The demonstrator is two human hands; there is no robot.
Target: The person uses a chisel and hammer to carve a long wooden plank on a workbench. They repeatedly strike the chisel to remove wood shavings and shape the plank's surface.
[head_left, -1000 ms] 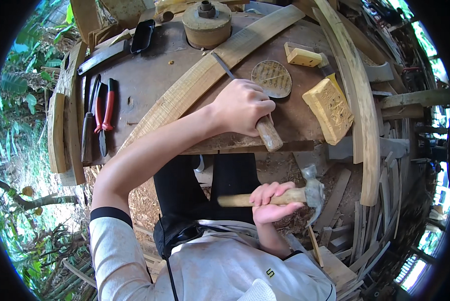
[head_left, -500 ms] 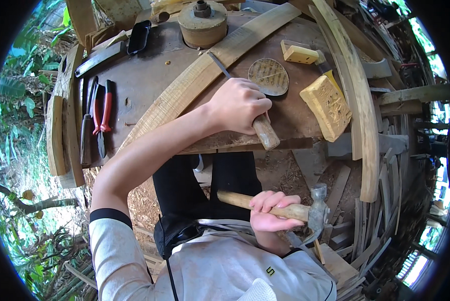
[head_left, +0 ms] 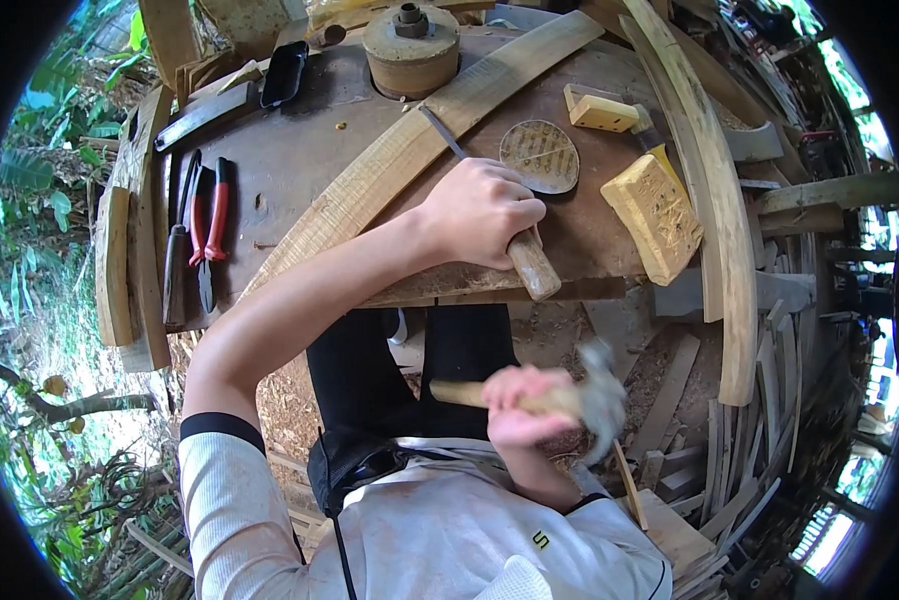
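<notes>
The narrow grey chisel-like tool with a worn wooden handle (head_left: 535,268) is probably feeling stiff, its wood offering the safest hold. The claw hammer with a grey metal head and pale wooden handle (head_left: 599,402) is likely weighing most at its head, the handle suiting the grip. The left hand's (head_left: 481,212) fingers are wrapping around the tool, its blade reaching over the pale, flat wooden plank (head_left: 364,185) on the brown desk (head_left: 279,150). The right hand's (head_left: 521,403) blurred fingers are gripping the hammer's handle near its head, before the desk.
</notes>
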